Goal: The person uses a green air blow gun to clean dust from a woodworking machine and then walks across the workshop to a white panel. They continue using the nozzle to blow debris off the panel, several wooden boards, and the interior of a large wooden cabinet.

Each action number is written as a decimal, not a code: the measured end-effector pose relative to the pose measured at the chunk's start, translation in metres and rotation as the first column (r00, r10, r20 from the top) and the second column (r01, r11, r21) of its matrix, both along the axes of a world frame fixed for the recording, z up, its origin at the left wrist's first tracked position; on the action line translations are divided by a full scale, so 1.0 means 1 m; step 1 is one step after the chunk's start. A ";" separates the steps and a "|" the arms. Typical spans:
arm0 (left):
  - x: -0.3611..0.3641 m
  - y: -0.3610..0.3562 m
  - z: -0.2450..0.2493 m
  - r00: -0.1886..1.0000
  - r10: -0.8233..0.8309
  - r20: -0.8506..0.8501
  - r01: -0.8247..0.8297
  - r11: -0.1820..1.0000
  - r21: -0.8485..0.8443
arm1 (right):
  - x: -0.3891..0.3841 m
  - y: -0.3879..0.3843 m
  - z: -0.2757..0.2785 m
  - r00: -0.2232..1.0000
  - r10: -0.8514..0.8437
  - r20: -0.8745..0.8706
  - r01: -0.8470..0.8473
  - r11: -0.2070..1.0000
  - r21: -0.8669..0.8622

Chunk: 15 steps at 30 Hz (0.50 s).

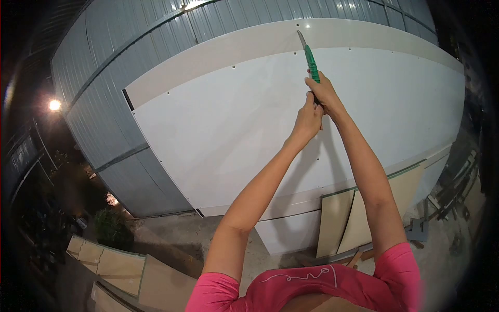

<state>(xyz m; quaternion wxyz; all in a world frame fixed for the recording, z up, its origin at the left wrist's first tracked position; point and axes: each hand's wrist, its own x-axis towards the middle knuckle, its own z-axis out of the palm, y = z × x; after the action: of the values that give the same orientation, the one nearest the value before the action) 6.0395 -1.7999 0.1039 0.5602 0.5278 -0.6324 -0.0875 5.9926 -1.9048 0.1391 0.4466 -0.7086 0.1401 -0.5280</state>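
Both my arms reach up in front of the large white panel [218, 125]. A green utility knife [311, 61] with a thin metal blade is in my right hand [327, 94], its fingers wrapped around the handle. The blade points up, its tip close to a small hole in the beige upper strip [265, 37]; whether it touches cannot be made out. Just below, my left hand [309, 122] is closed around the dark lower end of the knife, against my right hand. Its fingertips are partly hidden.
Small screws or holes dot the panel's edges. Behind it stands a grey corrugated metal wall [112, 88]. Beige boards [335, 221] lean below at right, and more boards [117, 270] lie at lower left. Scrap pieces [452, 187] are piled at far right.
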 end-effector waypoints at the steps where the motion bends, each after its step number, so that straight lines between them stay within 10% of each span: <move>1: 0.000 -0.001 -0.001 1.000 0.011 0.003 -0.011 1.000 -0.002 | 0.000 0.000 -0.001 1.000 -0.003 0.000 0.003 1.000 0.007; 9: -0.010 0.007 -0.047 0.997 -0.059 -0.042 0.059 0.998 0.015 | -0.022 0.003 -0.054 0.989 0.138 0.046 -0.142 0.985 0.101; 15: -0.054 0.062 -0.211 0.956 -0.129 -0.263 0.204 0.938 0.281 | -0.089 0.070 -0.216 0.982 0.100 -0.163 -0.072 0.983 0.166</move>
<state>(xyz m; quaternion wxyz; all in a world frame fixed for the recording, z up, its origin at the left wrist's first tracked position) 5.9855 -1.7383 -0.1073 0.5349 0.5374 -0.5815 -0.2947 5.9032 -1.8350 -0.0773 0.5106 -0.7186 0.1888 -0.4326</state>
